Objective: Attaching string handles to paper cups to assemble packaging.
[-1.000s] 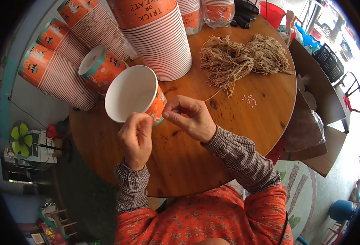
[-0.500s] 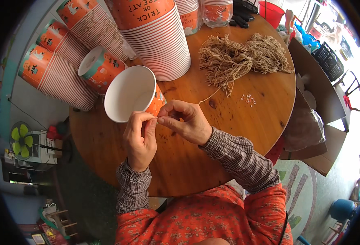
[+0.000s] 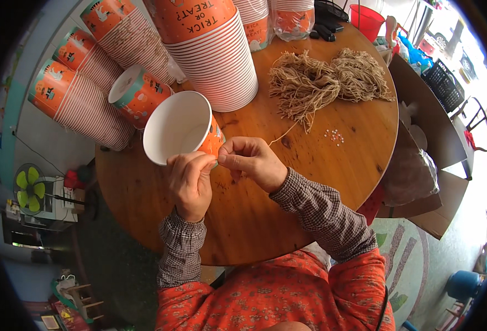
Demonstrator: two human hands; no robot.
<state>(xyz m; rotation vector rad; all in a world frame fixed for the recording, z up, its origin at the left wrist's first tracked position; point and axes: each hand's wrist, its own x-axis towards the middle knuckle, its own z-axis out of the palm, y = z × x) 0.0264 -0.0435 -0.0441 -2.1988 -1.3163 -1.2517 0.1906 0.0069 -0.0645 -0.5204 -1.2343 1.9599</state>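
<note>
A white-lined paper bucket (image 3: 171,129) with an orange printed outside lies tilted on the table, its mouth turned toward the upper left. Closed at its near edge, my left hand (image 3: 191,185) has its fingers curled against the rim and wall; they hide that part. Beside it, my right hand (image 3: 254,163) pinches thumb and forefinger close to the bucket's orange side. A thin tan cord (image 3: 285,134) runs from behind my right hand to a loose bundle of twisted paper cords (image 3: 307,83). Its end between my fingers is too small to make out.
Small white beads or discs (image 3: 334,136) lie scattered on the round wooden table (image 3: 254,231). A tall stack of buckets (image 3: 221,71) stands behind, with more stacks (image 3: 86,105) at the left. An open cardboard box (image 3: 425,121) sits past the right edge.
My fingertips were pinched together in front of the bucket. Now my left fingers have curled onto the bucket's edge, and my right hand has shifted slightly right.
</note>
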